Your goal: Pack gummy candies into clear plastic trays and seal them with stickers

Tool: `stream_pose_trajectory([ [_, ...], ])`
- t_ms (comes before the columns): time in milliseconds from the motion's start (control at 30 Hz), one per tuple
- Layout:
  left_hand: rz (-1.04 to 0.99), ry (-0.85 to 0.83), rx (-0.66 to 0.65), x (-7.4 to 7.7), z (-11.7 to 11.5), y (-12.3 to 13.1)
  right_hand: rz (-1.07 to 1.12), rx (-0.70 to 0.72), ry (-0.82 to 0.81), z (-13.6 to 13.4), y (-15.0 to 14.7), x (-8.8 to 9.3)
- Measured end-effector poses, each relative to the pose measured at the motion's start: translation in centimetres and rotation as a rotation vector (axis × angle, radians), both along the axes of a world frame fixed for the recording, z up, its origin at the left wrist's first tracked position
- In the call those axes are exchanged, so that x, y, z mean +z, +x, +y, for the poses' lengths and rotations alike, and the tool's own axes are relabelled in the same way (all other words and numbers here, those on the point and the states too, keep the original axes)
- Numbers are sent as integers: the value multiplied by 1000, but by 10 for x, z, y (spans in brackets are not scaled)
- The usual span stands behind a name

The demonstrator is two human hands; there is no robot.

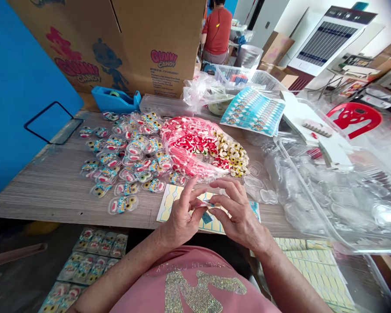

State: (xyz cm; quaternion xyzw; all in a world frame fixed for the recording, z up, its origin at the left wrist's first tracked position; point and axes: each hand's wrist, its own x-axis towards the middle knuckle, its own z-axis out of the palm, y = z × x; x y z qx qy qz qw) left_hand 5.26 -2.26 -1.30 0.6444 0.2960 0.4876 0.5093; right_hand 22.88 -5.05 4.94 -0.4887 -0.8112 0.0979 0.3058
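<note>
Above a sticker sheet (165,208) at the table's front edge, both my hands meet at a small candy pack (204,204), seen edge-on and mostly covered by fingers. A blue sticker (207,218) hangs at its lower side. My left hand (182,213) pinches the pack between thumb and fingers, its index finger raised. The fingertips of my right hand (237,211) are closed at the pack's other end, by the sticker. Beyond my hands lies an opened plastic bag of red-and-white gummies (195,143), with yellow eye-shaped gummies (233,152) at its right side.
Labelled candy packs (130,152) are heaped to the left. A blue tape dispenser (115,100) stands before a large cardboard box (156,39). More sticker sheets (254,111) lie behind. Clear plastic shells (313,195) fill a transparent bin on the right. A person (217,30) sits farther back.
</note>
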Motion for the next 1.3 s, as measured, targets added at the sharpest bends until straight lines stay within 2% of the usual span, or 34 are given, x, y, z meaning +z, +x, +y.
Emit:
stream_pose_trajectory([
  [167,2,91,-1,-3,-1,-2,-4,69,-88,6,0,-2],
  [300,-69,50,-10,-3,-1,-2,148,127,-175,13,3,-12],
  [400,-130,-39,-20,1,4,-2,398,124,-313,16,3,-24],
  [533,-244,-213,6,8,13,-2,867,43,-541,16,-11,-51],
  [600,-303,-276,15,9,16,-1,1040,-22,-563,16,-20,-64],
  [667,-335,-322,19,8,18,0,1114,-70,-536,18,-25,-70],
  [767,-288,-409,0,5,21,-4,995,-32,-506,27,-20,-63],
  [933,99,-458,-137,5,39,-19,395,147,-465,51,-4,-34],
  [1000,169,-449,-158,6,47,-22,295,176,-483,59,-3,-31],
  [1067,131,-461,-102,6,51,-23,348,107,-511,64,-5,-32],
  [1133,27,-486,19,6,51,-23,522,-6,-533,64,-8,-37],
  [1233,-164,-502,190,3,46,-19,775,-75,-563,55,-16,-44],
  [1300,-245,-484,228,1,40,-15,848,-122,-543,46,-26,-47],
])
